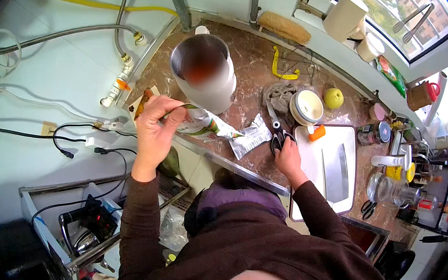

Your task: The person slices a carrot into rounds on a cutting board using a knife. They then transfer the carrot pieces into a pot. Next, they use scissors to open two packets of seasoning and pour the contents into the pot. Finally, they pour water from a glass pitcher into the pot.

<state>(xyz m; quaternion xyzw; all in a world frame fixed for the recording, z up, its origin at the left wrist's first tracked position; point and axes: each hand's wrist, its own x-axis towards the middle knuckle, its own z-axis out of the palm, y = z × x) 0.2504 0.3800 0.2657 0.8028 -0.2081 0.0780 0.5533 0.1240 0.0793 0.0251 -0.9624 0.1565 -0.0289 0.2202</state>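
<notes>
My left hand (156, 124) pinches the top edge of a white and green packet (203, 125) over the counter. Just beyond it stands a white pitcher-like pot (217, 96) with a metal rim; its reddish contents are blurred. My right hand (289, 157) is closed on the black handles of a pair of scissors (277, 126), whose blades point away from me. Between the hands, a crumpled silver packet (252, 137) lies on the brown marbled counter (245, 54). Past the scissors are a grey cloth (280, 96) and a cream round bowl (306, 106).
To the right, a cleaver (336, 175) lies on a white cutting board (309, 191), with an orange chunk (317, 133) at its far edge. A yellow-green apple (333, 98), jars (375, 133) and another pair of scissors (368, 209) sit around it. Cables (69, 139) hang at left.
</notes>
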